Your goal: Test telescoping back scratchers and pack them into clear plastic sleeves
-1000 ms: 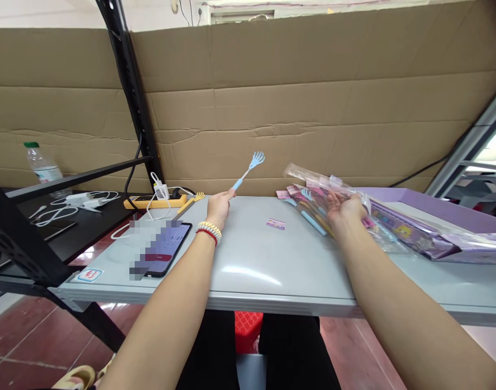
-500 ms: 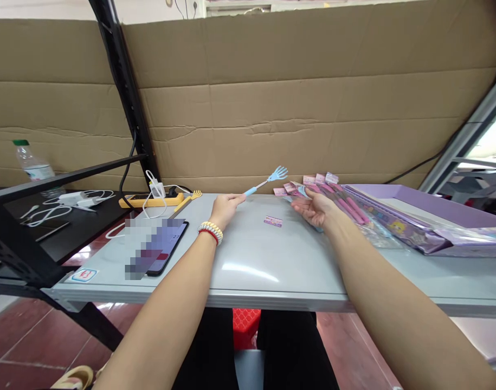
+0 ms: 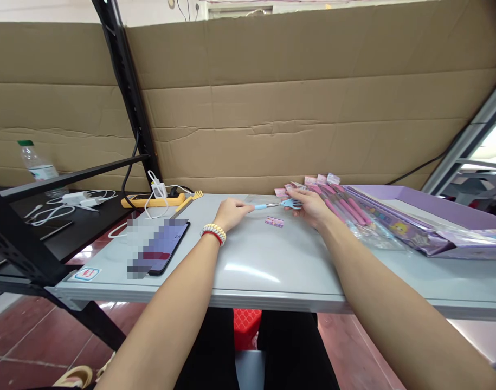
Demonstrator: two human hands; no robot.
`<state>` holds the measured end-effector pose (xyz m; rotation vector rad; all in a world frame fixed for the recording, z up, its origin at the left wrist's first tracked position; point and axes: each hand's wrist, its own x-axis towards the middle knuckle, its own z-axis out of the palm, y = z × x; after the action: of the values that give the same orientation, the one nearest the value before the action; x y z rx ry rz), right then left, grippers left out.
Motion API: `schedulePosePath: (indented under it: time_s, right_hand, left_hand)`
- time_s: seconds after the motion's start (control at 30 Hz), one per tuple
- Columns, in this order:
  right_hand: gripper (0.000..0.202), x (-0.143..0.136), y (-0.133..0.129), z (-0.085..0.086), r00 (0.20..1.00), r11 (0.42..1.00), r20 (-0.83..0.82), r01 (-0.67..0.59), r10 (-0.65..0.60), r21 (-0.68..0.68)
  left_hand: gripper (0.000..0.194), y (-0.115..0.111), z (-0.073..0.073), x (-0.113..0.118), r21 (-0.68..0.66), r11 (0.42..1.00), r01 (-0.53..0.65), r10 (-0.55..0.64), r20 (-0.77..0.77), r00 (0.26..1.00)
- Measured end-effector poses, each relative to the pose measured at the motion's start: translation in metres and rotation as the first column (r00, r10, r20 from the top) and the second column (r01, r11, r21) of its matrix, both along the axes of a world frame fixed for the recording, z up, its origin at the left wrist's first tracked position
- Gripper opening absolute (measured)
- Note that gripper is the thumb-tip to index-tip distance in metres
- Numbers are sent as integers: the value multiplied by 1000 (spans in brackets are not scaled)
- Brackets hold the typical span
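A light blue back scratcher (image 3: 266,206) with a thin metal shaft and a hand-shaped head lies almost level above the grey table. My left hand (image 3: 231,213) is closed round its handle end. My right hand (image 3: 311,207) is at the other end, its fingers closed about the blue head; part of the grip is hidden. Beneath the scratcher, a small purple printed label (image 3: 274,221) lies on the table. Beyond the shaft is a faint clear sheet, perhaps a plastic bag (image 3: 258,199). Pink-handled packaged sticks (image 3: 349,208) with header cards lie beside my right hand.
A purple box (image 3: 394,197) stands on the right. At left are a phone (image 3: 170,252), a yellow back scratcher (image 3: 188,202) and a yellow power strip (image 3: 166,201) with white cables. A cardboard wall (image 3: 272,103) rises behind the table (image 3: 248,260).
The blue back scratcher has tipped from slanting upward to nearly level. My right hand has moved left and up to its head. My left hand has shifted slightly right.
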<state>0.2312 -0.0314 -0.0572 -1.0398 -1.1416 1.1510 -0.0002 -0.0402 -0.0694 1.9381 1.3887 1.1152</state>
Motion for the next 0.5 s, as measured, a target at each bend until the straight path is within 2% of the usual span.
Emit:
schedulePosePath:
  time_s: [0.13,0.27,0.37,0.5]
  right_hand:
    - [22,-4,2,-4,998,998,6,-56,56,18]
    - [28,-14,0,-4,999,999,-36,-8,9,39]
    - [30,-25,-2,-3,996,997,-87,8,-2,72]
    - [29,-41,-6,-3,986,992,-162,-15,36,127]
  left_hand:
    - [38,-3,0,0,95,993,-66,84,-205,975]
    - [39,-9,4,5,192,975,-114,188,-436,880]
    - [39,-13,5,13,238,970,-60,183,-537,823]
    - [34,-17,2,24,295,955,23,150,-548,823]
